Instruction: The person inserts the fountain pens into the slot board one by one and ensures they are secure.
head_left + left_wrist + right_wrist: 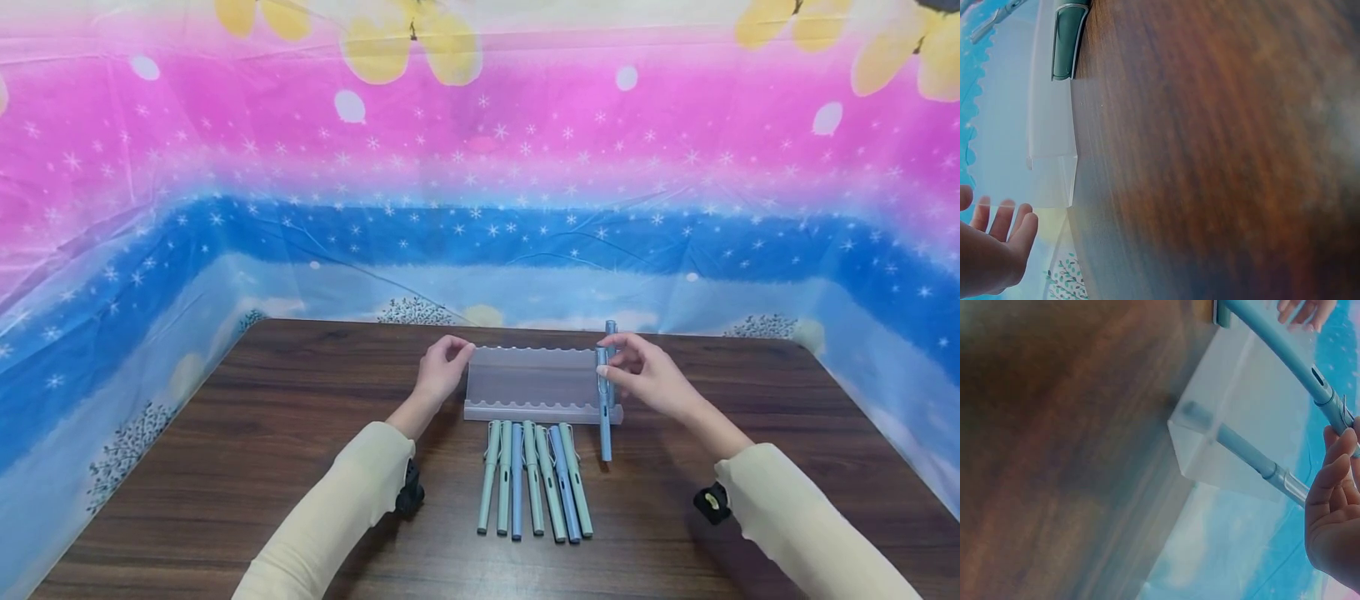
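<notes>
head: from above, facing forward-down, farthest back, takes in desk (247, 450) and backdrop (525, 150) | left wrist: close, turned sideways, toward left end of clear rack (525, 379) | right wrist: close, tilted, toward its right end; desk blur leaves exact height uncertain | wrists share: rack

No text can be read on the pens (533, 479) near six o'clock. The cloth (525, 237) at twelve shows none.
</notes>
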`<state>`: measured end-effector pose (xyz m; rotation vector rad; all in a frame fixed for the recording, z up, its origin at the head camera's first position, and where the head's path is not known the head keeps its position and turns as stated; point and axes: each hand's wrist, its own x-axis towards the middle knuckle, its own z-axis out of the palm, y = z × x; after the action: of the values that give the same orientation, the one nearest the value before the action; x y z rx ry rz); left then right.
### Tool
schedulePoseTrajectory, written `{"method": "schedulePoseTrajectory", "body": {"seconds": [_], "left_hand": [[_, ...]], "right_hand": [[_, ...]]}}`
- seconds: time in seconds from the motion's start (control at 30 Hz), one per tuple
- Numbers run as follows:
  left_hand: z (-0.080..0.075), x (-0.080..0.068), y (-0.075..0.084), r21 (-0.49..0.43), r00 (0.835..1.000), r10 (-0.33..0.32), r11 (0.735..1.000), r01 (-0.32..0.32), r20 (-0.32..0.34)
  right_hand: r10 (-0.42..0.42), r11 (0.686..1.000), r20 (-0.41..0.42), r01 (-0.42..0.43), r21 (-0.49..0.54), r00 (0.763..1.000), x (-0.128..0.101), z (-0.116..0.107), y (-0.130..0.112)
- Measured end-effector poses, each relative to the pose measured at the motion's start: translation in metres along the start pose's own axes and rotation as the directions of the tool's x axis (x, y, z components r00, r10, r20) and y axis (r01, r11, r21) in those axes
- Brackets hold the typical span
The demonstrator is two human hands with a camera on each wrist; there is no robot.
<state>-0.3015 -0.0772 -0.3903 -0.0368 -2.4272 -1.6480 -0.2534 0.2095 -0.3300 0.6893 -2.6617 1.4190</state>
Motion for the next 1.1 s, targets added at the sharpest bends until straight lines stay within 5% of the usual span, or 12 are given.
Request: {"method": "schedulePoseTrajectory", "body": {"seconds": [0.43,0.77,1.1], "left_hand": [[0.0,0.002,-0.002,0.014,1.0,0.016,1.0,-0.016,-0.003],[0.001,0.002,-0.002,0.025,1.0,0.002,1.0,-0.002,-0.003],[0.001,0.003,-0.003,0.029,1.0,0.009,1.0,-0.008,-0.004]], "right_hand": [[-0.004,0.999,-0.03,0.006,0.045,1.0,0.027,-0.013,0.017],[-0.058,0.995,-0.118,0.048,-0.085,0.991,0.024,-0.015,-0.018],[-0.134,0.987,-0.193,0.113,-0.116,0.972,0.036,-0.016,0.019]]}}
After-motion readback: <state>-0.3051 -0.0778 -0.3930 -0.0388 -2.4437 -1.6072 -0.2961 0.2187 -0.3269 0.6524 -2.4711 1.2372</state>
